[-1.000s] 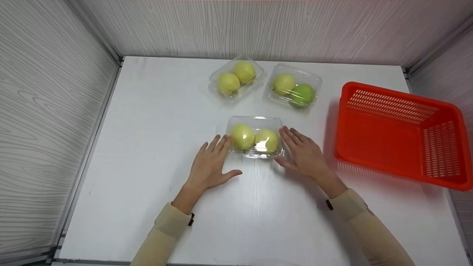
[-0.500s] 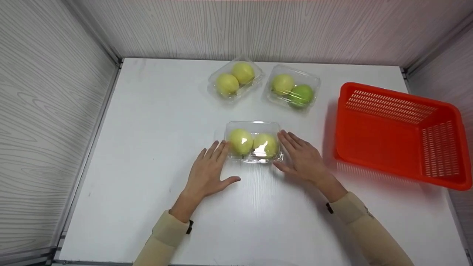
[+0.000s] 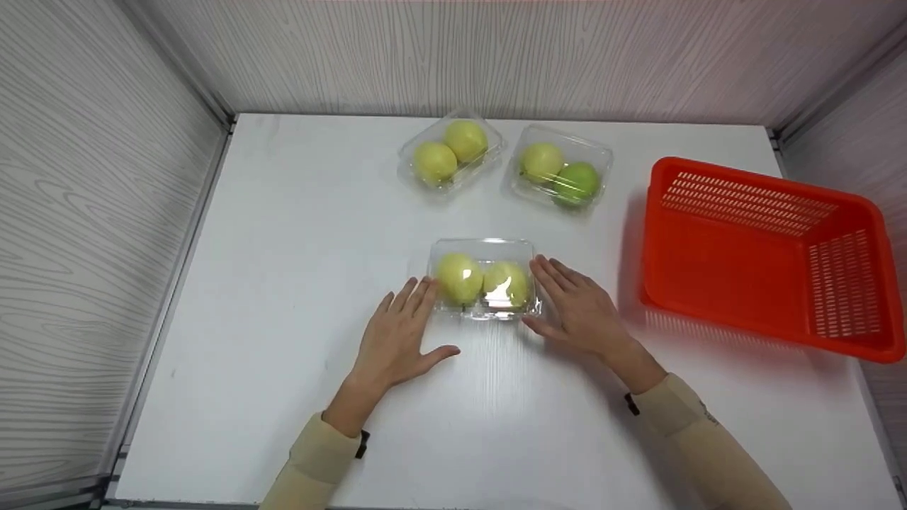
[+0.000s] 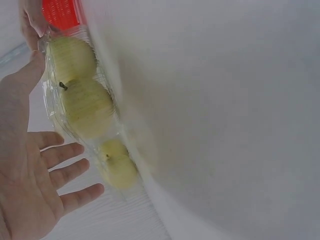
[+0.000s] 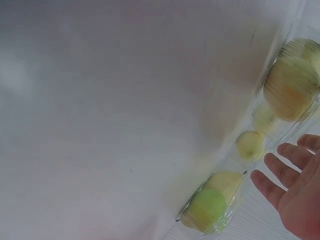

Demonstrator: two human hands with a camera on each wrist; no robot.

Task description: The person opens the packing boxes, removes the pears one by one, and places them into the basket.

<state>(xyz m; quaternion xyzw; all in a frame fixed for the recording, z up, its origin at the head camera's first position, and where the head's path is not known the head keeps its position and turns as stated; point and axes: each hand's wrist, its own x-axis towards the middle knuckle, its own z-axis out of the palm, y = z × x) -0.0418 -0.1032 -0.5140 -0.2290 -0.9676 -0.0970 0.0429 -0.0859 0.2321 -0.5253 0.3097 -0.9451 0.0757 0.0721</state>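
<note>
A closed clear plastic clamshell box [image 3: 482,249] lies on the white table with two yellow-green pears inside, the left pear [image 3: 459,279] and the right pear [image 3: 505,285]. At its left end is my left hand [image 3: 395,336], fingers straight and thumb spread, fingertips at the box's side. My right hand [image 3: 579,306] is at the opposite end, its straight fingers against or very near the plastic. Neither hand curls round the box. In the left wrist view the left hand [image 4: 37,175] has its fingers extended beside the box. The right wrist view catches the right hand [image 5: 302,185] likewise extended.
Two more clear boxes stand at the back: one with two yellow pears [image 3: 451,150], the other with a yellow and a green fruit [image 3: 577,183]. A red plastic basket [image 3: 730,262] is at the right. Panel walls border the table on the back and sides.
The box with two pears has slid a little toward the table's front edge, and both hands have moved back along with it. The back boxes and basket stay in place.
</note>
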